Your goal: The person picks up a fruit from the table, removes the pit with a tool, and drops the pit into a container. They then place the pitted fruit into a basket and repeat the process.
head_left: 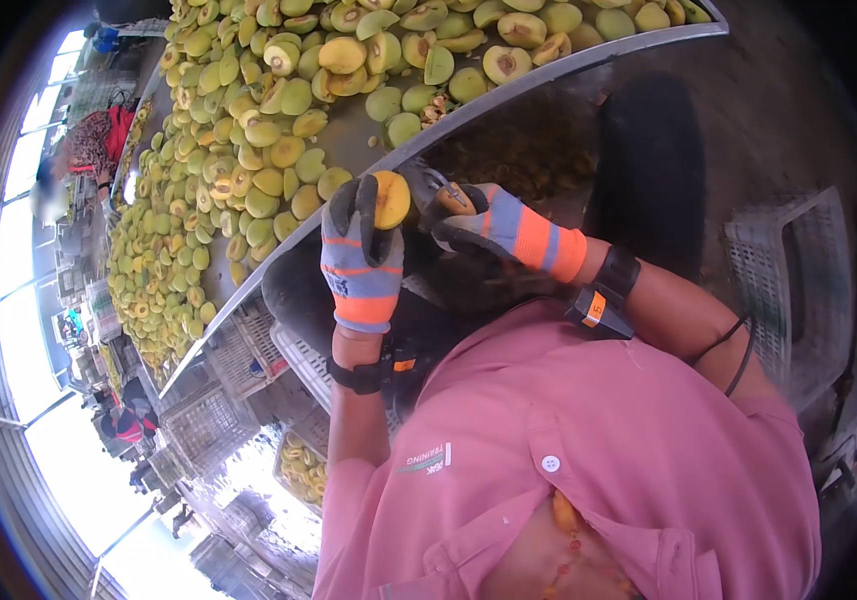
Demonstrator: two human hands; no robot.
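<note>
In the head view, my left hand, in a grey, blue and orange glove with dark fingers, is closed around a halved stone fruit. Its yellow cut face is turned toward my other hand. Just to the right, my right hand, gloved alike, grips a small tool with a brownish handle and what looks like a metal end; its exact kind is partly hidden by the fingers. Both hands are just inside the metal edge of a table heaped with green-yellow fruit halves.
White plastic crates stand at the right and beneath the table at the left. Another crate of fruit sits at the lower left. A person in patterned and red clothing is farther along the table. My dark-clothed knee is near the right hand.
</note>
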